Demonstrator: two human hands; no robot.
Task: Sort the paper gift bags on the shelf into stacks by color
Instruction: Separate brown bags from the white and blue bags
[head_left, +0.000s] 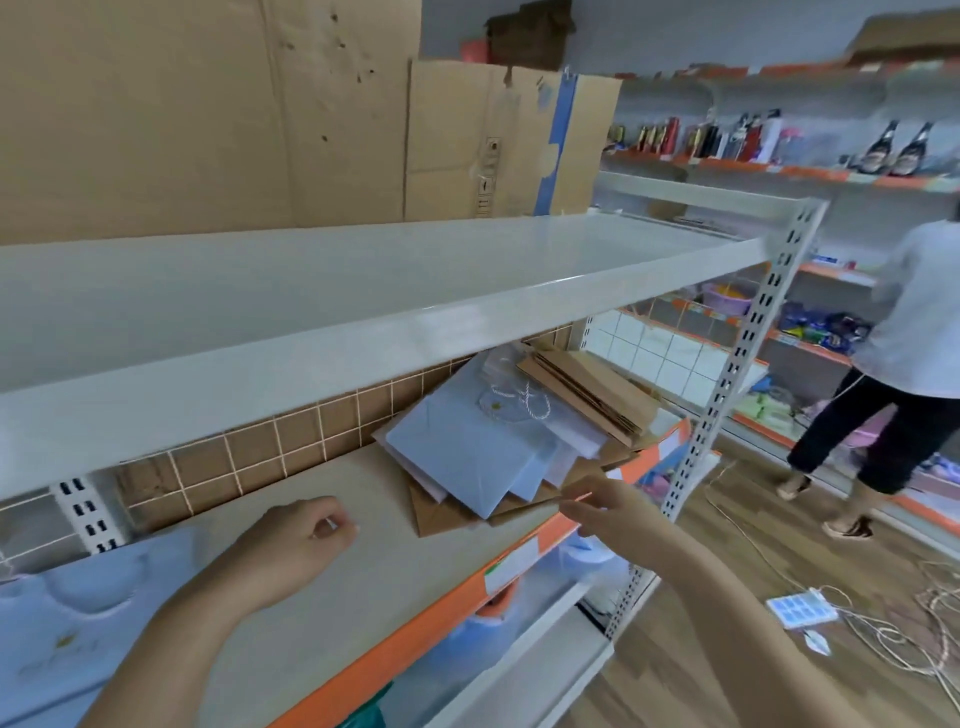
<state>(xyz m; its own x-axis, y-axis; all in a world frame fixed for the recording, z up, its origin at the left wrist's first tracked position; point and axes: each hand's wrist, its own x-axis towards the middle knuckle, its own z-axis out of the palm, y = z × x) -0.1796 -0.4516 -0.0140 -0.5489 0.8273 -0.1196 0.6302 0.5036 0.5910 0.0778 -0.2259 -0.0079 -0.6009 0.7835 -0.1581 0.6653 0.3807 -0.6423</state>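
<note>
A mixed pile of flat paper gift bags lies on the middle shelf (363, 561) at its right end. Light blue bags (467, 457) are on top, white ones stick out beneath, and brown kraft bags (587, 389) lean at the back and lie underneath (441, 512). A separate light blue bag (78, 623) lies flat at the shelf's near left end. My left hand (291, 545) rests on the shelf with fingers curled, holding nothing. My right hand (608, 506) reaches to the pile's near edge, its fingers at the corner of a brown bag; the grip is blurred.
A white upper shelf (363, 312) overhangs the pile closely. Cardboard sheets (208, 114) stand above it. A perforated upright post (727, 395) stands at the shelf's right end. A person (898, 364) stands in the aisle at right, with cords and a power strip (802, 608) on the floor.
</note>
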